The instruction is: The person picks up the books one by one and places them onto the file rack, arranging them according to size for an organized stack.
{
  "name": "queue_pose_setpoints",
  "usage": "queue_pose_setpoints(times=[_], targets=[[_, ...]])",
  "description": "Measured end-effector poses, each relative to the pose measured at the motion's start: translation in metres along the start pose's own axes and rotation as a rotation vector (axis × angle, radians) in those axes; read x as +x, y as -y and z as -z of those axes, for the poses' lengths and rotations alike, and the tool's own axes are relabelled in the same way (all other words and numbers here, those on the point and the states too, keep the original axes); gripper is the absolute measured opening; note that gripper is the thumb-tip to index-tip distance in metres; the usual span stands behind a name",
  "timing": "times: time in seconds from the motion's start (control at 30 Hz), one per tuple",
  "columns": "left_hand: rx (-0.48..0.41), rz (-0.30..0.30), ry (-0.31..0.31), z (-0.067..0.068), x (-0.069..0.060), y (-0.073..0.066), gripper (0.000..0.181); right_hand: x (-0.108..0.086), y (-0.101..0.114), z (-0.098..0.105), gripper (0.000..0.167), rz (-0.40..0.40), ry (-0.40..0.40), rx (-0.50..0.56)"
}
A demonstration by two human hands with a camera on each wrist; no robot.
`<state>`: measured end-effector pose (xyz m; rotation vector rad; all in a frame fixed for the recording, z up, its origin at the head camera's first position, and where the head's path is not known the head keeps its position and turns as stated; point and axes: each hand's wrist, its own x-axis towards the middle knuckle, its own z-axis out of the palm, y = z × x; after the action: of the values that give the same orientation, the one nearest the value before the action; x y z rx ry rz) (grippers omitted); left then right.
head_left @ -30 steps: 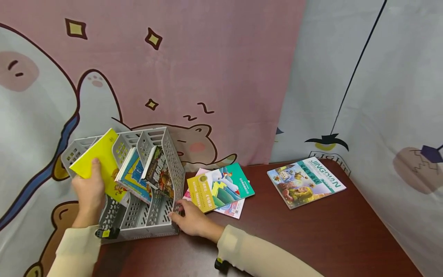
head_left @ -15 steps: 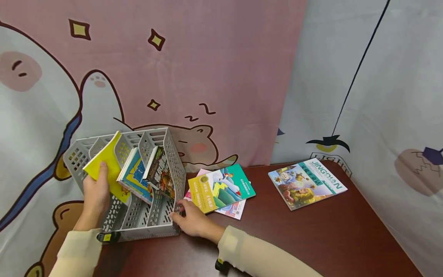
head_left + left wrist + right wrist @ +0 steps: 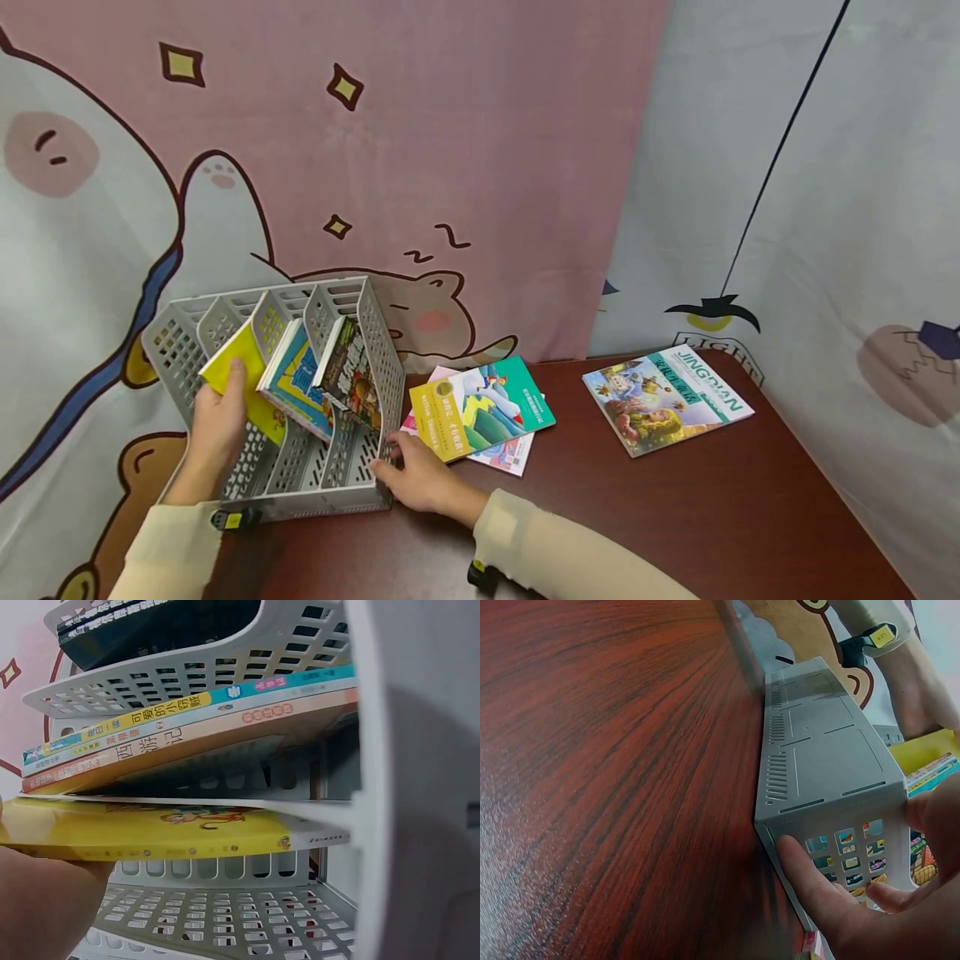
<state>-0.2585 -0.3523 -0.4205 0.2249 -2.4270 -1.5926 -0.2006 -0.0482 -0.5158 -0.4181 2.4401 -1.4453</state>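
Note:
A grey perforated desk file organizer [image 3: 322, 502] stands on the table's left side. My left hand [image 3: 219, 425] grips a thin yellow book [image 3: 255, 358], thumb on its near cover, fingers hidden behind it. The yellow book leans inside the compartment just left of several blue and orange-spined books [image 3: 187, 712]. One compartment further right holds dark-covered books [image 3: 356, 371]. With my right hand [image 3: 416, 475] I hold the organizer's near right corner. In the right wrist view, a finger [image 3: 810, 877] lies along its holed side wall and the thumb is at its upper edge.
Right of the organizer, a green and yellow book [image 3: 480, 408] lies over a pink one [image 3: 517, 454]. A JINGDIAN book [image 3: 667, 400] lies flat near the back right of the brown table [image 3: 585, 517]. A printed curtain [image 3: 487, 167] hangs behind.
My left hand has moved right and slightly down with the yellow book, which has sunk deeper into its compartment and now leans closer to the blue book. The right hand keeps its place.

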Motion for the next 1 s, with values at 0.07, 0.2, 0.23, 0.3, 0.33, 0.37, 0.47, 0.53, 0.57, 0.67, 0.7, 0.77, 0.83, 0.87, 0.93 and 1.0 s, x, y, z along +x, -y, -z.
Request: queue_pose_setpoints(times=[0.07, 0.2, 0.23, 0.3, 0.33, 0.37, 0.47, 0.53, 0.57, 0.67, 0.7, 0.77, 0.83, 0.87, 0.93, 1.0], targets=[[-0.069, -0.022, 0.042, 0.000, 0.001, 0.001, 0.068, 0.000, 0.000, 0.001, 0.057, -0.002, -0.002, -0.001], [-0.226, -0.045, 0.159, 0.001, 0.003, 0.006, 0.067, 0.001, 0.001, 0.002, 0.057, -0.003, -0.003, -0.004], [-0.243, -0.047, 0.180, 0.001, 0.003, 0.008, 0.068, 0.001, 0.000, 0.002, 0.057, -0.002, -0.003, -0.004], [-0.224, -0.050, 0.211, 0.002, 0.002, 0.010, 0.069, 0.001, 0.000, 0.002, 0.057, 0.003, -0.004, -0.005], [-0.188, -0.053, 0.219, 0.001, 0.002, 0.010, 0.069, 0.001, 0.000, 0.002, 0.057, 0.004, -0.004, -0.007], [-0.144, -0.052, 0.217, 0.001, 0.002, 0.010, 0.071, 0.002, 0.000, 0.002, 0.056, 0.008, -0.006, -0.006], [0.019, -0.039, 0.166, -0.002, -0.001, 0.006, 0.074, 0.001, 0.000, 0.003, 0.057, 0.010, -0.006, -0.006], [0.131, -0.032, 0.117, -0.004, -0.005, 0.001, 0.074, 0.000, 0.000, 0.003, 0.058, 0.011, -0.002, -0.001], [0.178, -0.034, 0.091, -0.004, -0.007, -0.002, 0.074, 0.000, -0.001, 0.003, 0.059, 0.009, 0.007, 0.015], [0.318, -0.076, 0.020, -0.004, -0.016, -0.014, 0.071, -0.002, -0.003, 0.004, 0.062, -0.001, 0.038, 0.076], [0.359, -0.091, -0.004, -0.004, -0.019, -0.019, 0.071, -0.003, -0.003, 0.004, 0.061, 0.002, 0.045, 0.097], [0.424, -0.125, -0.043, -0.004, -0.023, -0.030, 0.069, -0.004, -0.004, 0.005, 0.061, -0.002, 0.062, 0.141], [0.463, -0.142, -0.065, -0.004, -0.026, -0.040, 0.069, -0.004, -0.003, 0.007, 0.057, 0.003, 0.068, 0.157], [0.476, -0.142, -0.075, -0.004, -0.027, -0.044, 0.068, -0.005, -0.003, 0.009, 0.056, 0.009, 0.072, 0.166], [0.497, -0.159, -0.097, -0.006, -0.030, -0.050, 0.066, -0.006, -0.004, 0.011, 0.050, 0.013, 0.084, 0.179], [0.495, -0.178, -0.122, -0.009, -0.034, -0.053, 0.063, -0.008, -0.005, 0.014, 0.044, 0.012, 0.095, 0.190]])
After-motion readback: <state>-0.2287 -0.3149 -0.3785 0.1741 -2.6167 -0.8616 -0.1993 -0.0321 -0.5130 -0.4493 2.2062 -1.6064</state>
